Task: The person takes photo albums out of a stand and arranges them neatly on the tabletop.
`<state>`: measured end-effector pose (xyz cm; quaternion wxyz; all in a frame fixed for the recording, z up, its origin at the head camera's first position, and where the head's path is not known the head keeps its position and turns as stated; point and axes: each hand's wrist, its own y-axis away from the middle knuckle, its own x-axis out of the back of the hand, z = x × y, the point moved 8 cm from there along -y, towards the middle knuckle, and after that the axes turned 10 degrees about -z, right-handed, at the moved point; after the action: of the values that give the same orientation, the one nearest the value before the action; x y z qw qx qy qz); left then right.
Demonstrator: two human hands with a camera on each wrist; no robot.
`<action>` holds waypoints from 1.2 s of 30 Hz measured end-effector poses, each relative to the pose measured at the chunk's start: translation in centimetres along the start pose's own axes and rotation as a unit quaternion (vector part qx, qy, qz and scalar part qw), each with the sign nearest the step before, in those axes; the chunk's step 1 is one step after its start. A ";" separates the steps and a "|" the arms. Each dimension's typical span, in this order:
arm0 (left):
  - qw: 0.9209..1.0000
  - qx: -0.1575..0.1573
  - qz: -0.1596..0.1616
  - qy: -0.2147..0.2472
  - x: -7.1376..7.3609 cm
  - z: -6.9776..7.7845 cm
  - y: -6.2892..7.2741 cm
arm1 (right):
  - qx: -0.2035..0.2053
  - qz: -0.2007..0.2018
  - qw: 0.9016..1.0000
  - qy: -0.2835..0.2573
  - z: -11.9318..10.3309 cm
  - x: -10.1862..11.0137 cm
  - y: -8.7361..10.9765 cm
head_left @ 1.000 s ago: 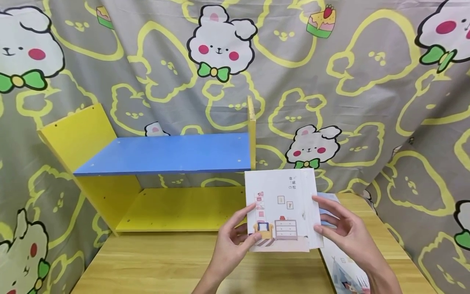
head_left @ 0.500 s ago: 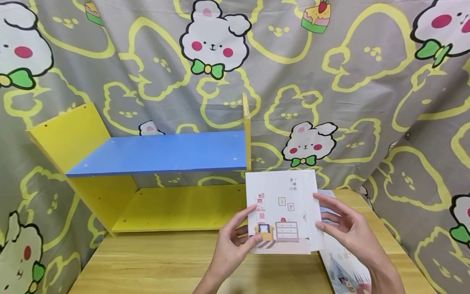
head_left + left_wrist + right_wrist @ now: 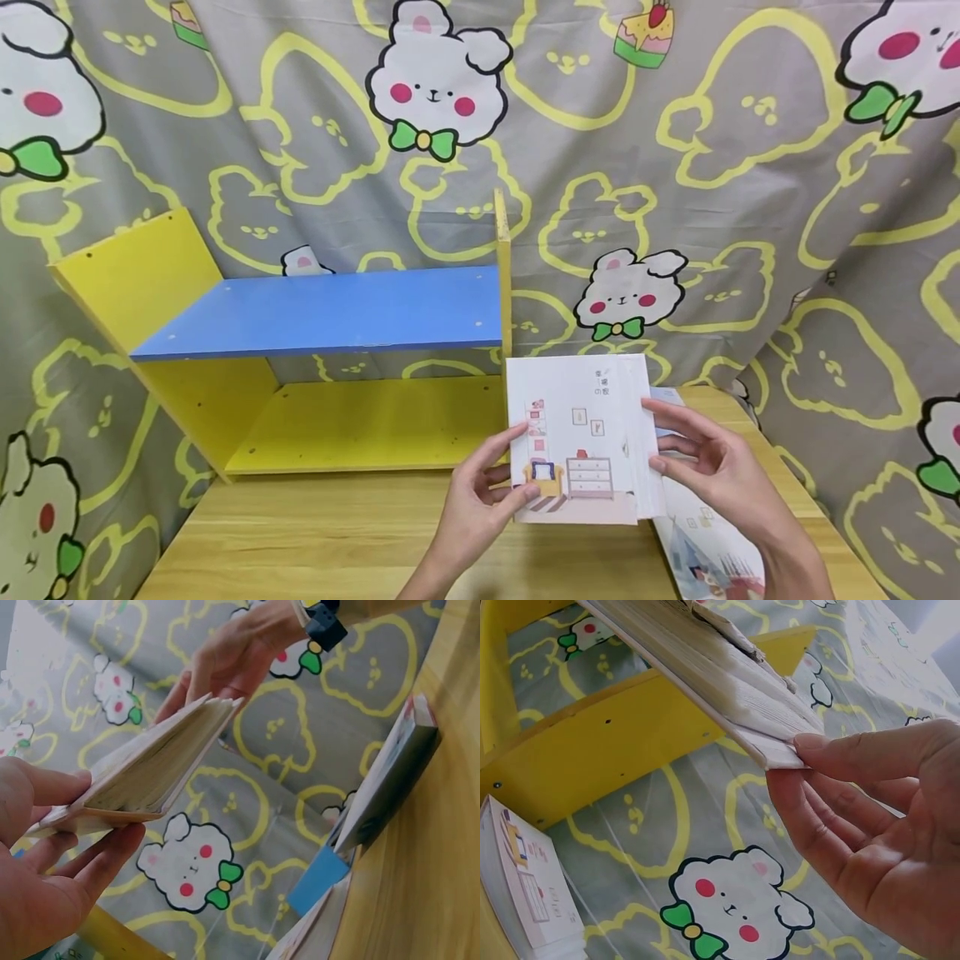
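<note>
In the head view a square white book (image 3: 577, 442), its cover printed with an armchair and a chest of drawers, is held up above the table. My left hand (image 3: 483, 504) pinches its left edge, thumb on the cover. At the opposite edge my right hand (image 3: 720, 471) grips it between thumb and fingers. The left wrist view shows the thick page block (image 3: 150, 765) between the covers, slightly fanned. Seen from the right wrist, thumb and fingers (image 3: 810, 817) pinch a cover's corner. Another book (image 3: 701, 521), with a tent picture, lies on the table below my right hand.
A yellow shelf unit with a blue board (image 3: 330, 312) stands on the wooden table (image 3: 300, 533) at the left. Behind hangs a grey curtain (image 3: 720, 208) with rabbit prints. More books (image 3: 390, 780) show by the table in the left wrist view.
The white book and both hands have moved slightly down and to the right in the head view. The view itself has shifted a little. Both hands keep their hold.
</note>
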<state>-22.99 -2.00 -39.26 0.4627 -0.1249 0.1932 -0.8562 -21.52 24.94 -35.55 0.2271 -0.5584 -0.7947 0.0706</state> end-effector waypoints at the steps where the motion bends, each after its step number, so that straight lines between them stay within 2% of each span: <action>1: 1.000 0.004 0.000 0.000 0.0 -0.1 0.0 | -0.004 0.001 1.000 0.005 0.0 0.0 0.0; 12: 1.000 0.022 0.004 0.023 0.1 -0.9 -0.2 | -0.026 0.011 0.999 0.029 0.6 0.1 0.2; 27: 0.997 0.056 0.018 0.045 0.0 -2.5 0.6 | -0.062 0.003 0.997 0.039 2.0 -0.3 0.7; 36: 0.994 0.074 0.021 0.071 0.0 -3.1 0.9 | -0.057 0.002 0.998 0.034 2.5 -0.4 1.0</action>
<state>-23.51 -1.76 -42.48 0.4740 -0.0248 0.1643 -0.8647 -21.65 25.36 -38.28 0.2217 -0.5745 -0.7879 0.0066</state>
